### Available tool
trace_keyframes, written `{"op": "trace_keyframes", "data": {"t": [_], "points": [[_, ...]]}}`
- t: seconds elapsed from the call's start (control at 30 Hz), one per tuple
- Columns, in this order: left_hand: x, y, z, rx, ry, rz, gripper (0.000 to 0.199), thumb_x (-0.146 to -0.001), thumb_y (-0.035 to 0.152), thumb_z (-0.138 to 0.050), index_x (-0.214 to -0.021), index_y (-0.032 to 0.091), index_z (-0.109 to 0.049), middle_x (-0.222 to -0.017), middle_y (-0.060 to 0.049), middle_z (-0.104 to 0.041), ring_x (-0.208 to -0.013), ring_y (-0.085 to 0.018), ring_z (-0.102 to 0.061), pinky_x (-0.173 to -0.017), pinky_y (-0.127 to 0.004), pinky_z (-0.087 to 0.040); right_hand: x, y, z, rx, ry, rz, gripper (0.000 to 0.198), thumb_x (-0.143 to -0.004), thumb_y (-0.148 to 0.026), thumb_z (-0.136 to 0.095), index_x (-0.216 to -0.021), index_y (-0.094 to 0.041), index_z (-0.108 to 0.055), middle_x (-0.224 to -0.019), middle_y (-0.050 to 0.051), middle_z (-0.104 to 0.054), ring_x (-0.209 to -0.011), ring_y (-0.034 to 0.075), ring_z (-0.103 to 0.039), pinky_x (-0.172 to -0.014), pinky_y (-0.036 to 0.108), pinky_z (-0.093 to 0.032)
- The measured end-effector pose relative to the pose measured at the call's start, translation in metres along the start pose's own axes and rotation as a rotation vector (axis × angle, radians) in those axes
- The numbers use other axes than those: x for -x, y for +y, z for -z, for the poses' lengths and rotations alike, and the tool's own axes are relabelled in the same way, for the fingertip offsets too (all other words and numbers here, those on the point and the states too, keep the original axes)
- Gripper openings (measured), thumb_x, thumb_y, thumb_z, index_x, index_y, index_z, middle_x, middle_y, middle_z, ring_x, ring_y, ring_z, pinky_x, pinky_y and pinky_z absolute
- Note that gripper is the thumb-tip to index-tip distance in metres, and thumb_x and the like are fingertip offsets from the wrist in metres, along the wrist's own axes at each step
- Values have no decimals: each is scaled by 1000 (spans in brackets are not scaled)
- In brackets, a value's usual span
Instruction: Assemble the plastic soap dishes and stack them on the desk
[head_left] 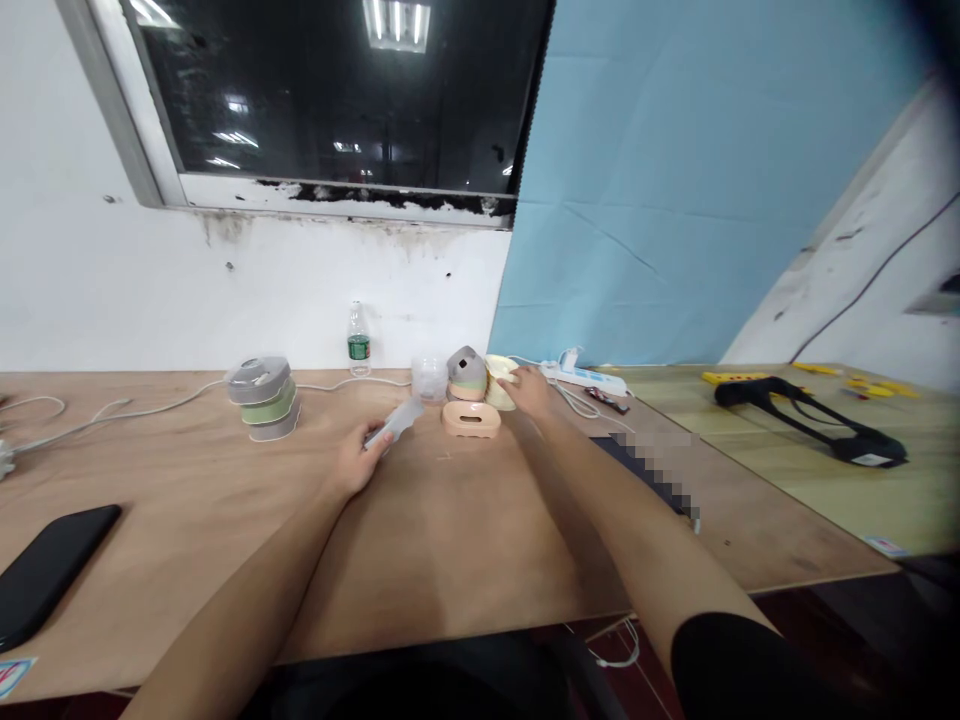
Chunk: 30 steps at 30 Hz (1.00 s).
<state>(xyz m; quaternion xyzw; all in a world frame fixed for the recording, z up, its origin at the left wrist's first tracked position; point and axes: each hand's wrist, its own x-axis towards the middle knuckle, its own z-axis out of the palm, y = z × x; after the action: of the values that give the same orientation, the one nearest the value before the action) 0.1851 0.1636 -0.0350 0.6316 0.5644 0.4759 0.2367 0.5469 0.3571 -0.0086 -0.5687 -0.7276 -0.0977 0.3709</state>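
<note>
My left hand point(361, 455) is closed on a thin grey plastic piece point(401, 420), held tilted just above the table. Farther right, my right hand point(529, 390) has its fingers on the rim of a pale yellow plastic dish point(501, 395). Between the hands sits a peach soap dish point(471, 420) with a slot in its front. Behind it are a stack of grey, green and peach dishes point(466, 374) and a clear plastic container point(429, 380). Another stack of grey and green plastic boxes point(264, 400) stands to the left.
A bottle with a green label point(358, 345) stands by the wall. A white power strip point(589, 380) and cables lie at the back right. A black phone point(52, 570) lies at the left, a dark flat item point(645, 470) at the right. A black strapped object point(814, 420) rests on the neighbouring table.
</note>
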Motion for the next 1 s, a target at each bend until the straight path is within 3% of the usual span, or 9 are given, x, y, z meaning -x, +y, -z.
{"op": "trace_keyframes", "data": {"t": [0.13, 0.3, 0.4, 0.5, 0.63, 0.77, 0.9, 1.0], "points": [[-1, -2, -1, -6, 1, -9, 52, -83, 57, -52, -114, 16, -63, -114, -11, -67, -103, -28, -62, -91, -41, -46, -7, 2, -3, -51, 53, -27, 35, -78, -41, -61, -101, -15, -67, -107, 13, -61, -104, 26, -56, -97, 39, -42], [1, 2, 0, -32, -2, -17, 51, -83, 56, -53, -114, 16, -63, -114, -11, -67, -103, -28, -62, -92, -43, -46, -11, 1, -4, -41, 4, -72, 36, -74, -37, -65, -101, -14, -66, -115, 15, -59, -112, 30, -53, -101, 44, -40], [2, 3, -2, -79, -10, -7, 53, -82, 57, -55, -116, 16, -62, -116, -11, -66, -106, -29, -61, -94, -44, -45, 4, -17, 3, -44, 173, 8, 38, -79, -36, -60, -110, -14, -63, -122, 16, -56, -117, 31, -49, -104, 48, -36], [2, 1, -4, -117, 3, -27, 57, -80, 57, -59, -120, 16, -59, -122, -12, -63, -111, -30, -58, -97, -43, -44, 33, -54, 11, -136, 301, 168, 36, -84, -33, -54, -115, -15, -59, -119, 15, -58, -116, 30, -49, -102, 49, -37], [3, 0, -6, -145, 47, -135, 61, -76, 56, -65, -121, 16, -56, -123, -13, -59, -115, -30, -54, -100, -41, -43, 78, -113, 17, -316, 172, 420, 39, -84, -29, -54, -122, -20, -54, -114, 12, -61, -111, 28, -54, -98, 46, -43], [6, 0, -5, -97, 22, -174, 64, -76, 56, -65, -125, 16, -53, -125, -13, -58, -116, -29, -55, -100, -43, -42, 102, -153, 24, -405, -92, 592, 56, -85, -27, -53, -139, -32, -39, -133, 8, -52, -123, 27, -49, -105, 45, -40], [5, -3, -3, 38, -6, -129, 60, -84, 55, -55, -129, 16, -49, -121, -13, -62, -112, -28, -59, -96, -43, -45, 107, -161, 27, -468, -215, 528, 50, -87, -25, -48, -134, -41, -44, -129, 2, -55, -118, 25, -54, -101, 43, -45], [3, -5, -5, 173, 25, -142, 55, -90, 56, -42, -128, 16, -50, -120, -12, -63, -106, -26, -61, -87, -39, -50, 102, -158, 20, -499, -193, 353, 31, -88, -31, -47, -116, -35, -60, -107, 2, -66, -96, 24, -63, -85, 40, -51]]}}
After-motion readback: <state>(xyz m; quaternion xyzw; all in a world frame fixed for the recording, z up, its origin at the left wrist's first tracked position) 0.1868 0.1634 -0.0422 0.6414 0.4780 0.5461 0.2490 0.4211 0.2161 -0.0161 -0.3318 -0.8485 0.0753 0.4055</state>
